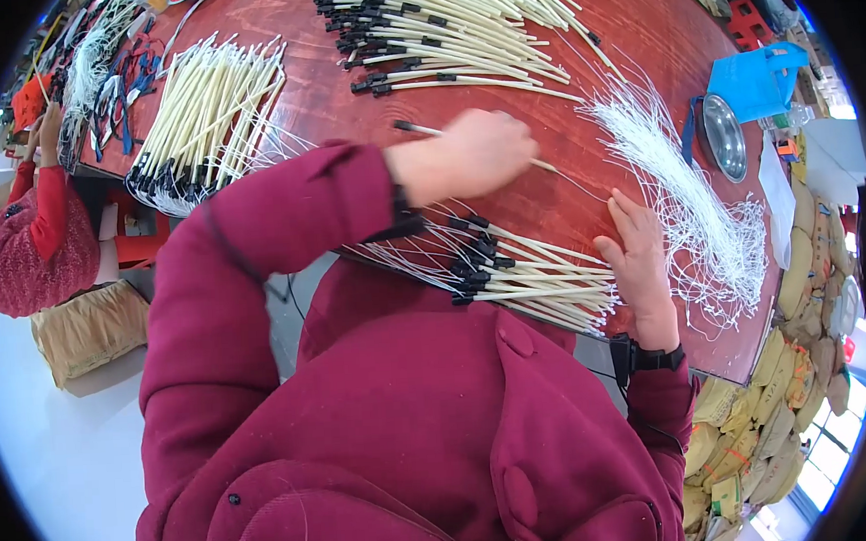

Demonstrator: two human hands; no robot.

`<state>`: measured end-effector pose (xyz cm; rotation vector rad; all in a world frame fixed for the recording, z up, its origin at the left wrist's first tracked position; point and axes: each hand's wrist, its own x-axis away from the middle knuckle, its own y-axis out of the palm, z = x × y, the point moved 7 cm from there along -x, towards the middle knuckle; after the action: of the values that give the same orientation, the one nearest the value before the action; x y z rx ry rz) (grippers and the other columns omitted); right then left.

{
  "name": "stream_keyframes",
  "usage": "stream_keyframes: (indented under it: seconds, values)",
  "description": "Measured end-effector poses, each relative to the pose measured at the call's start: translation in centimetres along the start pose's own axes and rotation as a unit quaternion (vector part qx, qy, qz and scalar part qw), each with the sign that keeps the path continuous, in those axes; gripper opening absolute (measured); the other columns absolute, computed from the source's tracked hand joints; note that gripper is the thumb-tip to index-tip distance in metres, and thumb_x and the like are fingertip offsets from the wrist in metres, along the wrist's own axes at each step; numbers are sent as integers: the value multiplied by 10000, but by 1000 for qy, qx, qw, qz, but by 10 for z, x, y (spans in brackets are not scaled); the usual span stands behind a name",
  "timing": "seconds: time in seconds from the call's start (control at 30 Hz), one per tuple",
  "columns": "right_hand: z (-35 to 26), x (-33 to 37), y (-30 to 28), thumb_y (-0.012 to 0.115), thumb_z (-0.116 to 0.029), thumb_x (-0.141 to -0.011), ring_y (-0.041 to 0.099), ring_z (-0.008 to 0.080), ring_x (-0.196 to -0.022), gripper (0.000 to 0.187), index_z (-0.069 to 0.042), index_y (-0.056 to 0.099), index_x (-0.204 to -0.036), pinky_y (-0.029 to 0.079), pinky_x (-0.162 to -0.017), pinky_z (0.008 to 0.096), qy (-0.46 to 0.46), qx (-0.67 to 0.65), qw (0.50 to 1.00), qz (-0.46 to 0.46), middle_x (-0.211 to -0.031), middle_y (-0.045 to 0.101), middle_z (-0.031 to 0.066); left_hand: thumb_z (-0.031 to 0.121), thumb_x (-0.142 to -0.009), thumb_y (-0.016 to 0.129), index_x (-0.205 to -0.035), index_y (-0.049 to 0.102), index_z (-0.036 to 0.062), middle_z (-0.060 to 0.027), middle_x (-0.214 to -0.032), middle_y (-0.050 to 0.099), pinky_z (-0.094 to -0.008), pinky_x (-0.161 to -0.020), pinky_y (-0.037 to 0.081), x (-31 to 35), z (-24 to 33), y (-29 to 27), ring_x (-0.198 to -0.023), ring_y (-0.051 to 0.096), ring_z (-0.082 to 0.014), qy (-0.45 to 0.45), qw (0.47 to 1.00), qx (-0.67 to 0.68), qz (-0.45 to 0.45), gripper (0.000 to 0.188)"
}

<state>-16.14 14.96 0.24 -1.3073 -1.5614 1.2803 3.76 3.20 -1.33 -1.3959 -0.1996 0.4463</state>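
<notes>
My left hand [471, 156], blurred by motion, is closed around a thin cream stick [424, 129] above the red table. A black tip shows on one side of this fist; out of the other side come the stick's pale end and a thin white string. That string runs toward the fingertips of my right hand [636, 255], whose thumb and fingers are apart. Beside my right hand, at the table's near edge, lies a pile of similar sticks [541, 270] with black ends and trailing white strings. To its right spreads a loose bundle of white strings [678, 184].
On the red table [347, 118], more black-ended sticks [470, 33] lie at the far side and another heap [214, 115] at the left. A metal bowl [725, 138] and a blue container [761, 77] stand right. Another person [40, 242] works at far left; sacks [768, 400] are stacked right.
</notes>
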Motion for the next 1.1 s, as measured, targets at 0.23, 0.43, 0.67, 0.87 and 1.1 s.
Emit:
stream_keyframes:
  seconds: [0.23, 0.43, 0.67, 0.87, 1.1]
  values:
    - [-14, -4, 10, 723, -378, -899, 498, 367, -1271, 701, 62, 517, -1405, 388, -1090, 457, -33, -22, 999, 19, -1480, 512, 183, 155, -863, 647, -959, 662, 54, -89, -955, 666, -394, -760, 572, -22, 52, -5, -893, 677, -277, 36, 999, -4, 26, 140]
    - [-4, -8, -1, 723, -265, -898, 486, 362, -1306, 639, 11, 514, -1435, 366, -1124, 454, 0, -33, 999, 29, -1479, 516, 181, 175, -921, 662, -1074, 644, 64, -119, -987, 639, -444, -825, 547, 41, -38, -38, -977, 664, -343, -168, 978, 92, 88, 189]
    - [-30, -37, 3, 753, -200, -869, 531, 343, -1239, 559, -24, 583, -1371, 404, -1070, 439, -57, -24, 998, 27, -1395, 575, 147, 137, -895, 711, -1109, 565, 43, -157, -1039, 646, -477, -828, 522, 52, -50, -21, -993, 653, -380, -236, 961, 126, 72, 276]
    - [-30, -44, 5, 753, -197, -866, 560, 313, -1152, 492, -46, 632, -1318, 429, -1010, 429, -83, -22, 995, 48, -1293, 622, 113, 93, -907, 685, -1062, 513, 37, -183, -970, 657, -499, -788, 495, 49, -56, -10, -955, 647, -420, -197, 958, 206, 37, 238]
    - [-50, -64, -12, 784, -245, -832, 590, 264, -1037, 434, -84, 694, -1225, 439, -924, 404, -116, -28, 985, 127, -1148, 676, 58, 20, -895, 673, -1034, 520, 29, -180, -815, 630, -453, -699, 487, 47, -31, -32, -785, 630, -397, -142, 938, 305, 86, 207]
